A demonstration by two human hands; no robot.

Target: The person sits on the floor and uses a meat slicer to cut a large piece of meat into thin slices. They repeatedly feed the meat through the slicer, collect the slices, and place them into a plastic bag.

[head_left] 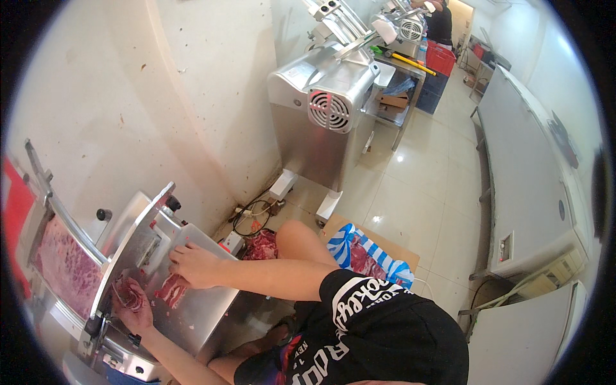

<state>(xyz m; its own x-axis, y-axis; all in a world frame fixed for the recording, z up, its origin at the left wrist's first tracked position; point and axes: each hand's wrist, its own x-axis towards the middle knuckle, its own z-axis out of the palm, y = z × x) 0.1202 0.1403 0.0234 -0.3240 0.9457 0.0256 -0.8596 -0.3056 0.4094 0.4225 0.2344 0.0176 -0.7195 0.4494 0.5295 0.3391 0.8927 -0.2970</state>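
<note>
A metal meat slicer [138, 247] stands at the lower left, with a large marbled block of meat [67, 266] on its far side. In front of the slicer's guard, my left hand [136, 316] is cupped closed around a folded slice of red meat [130, 295]. My right hand [197, 264] rests palm down over the slicer's steel tray [208, 316], fingers loosely spread. Beside its thumb lies a flat slice of red and white meat [172, 291], its upper end partly covered by the hand. Small scraps dot the tray near it.
On the floor, a blue-and-white striped bag [388, 268] of meat lies on cardboard, and more red meat [260, 246] sits near cables and a power strip [232, 242]. Another slicer [327, 96] stands ahead. White chest freezers [526, 167] line the right; a person [439, 25] is far back.
</note>
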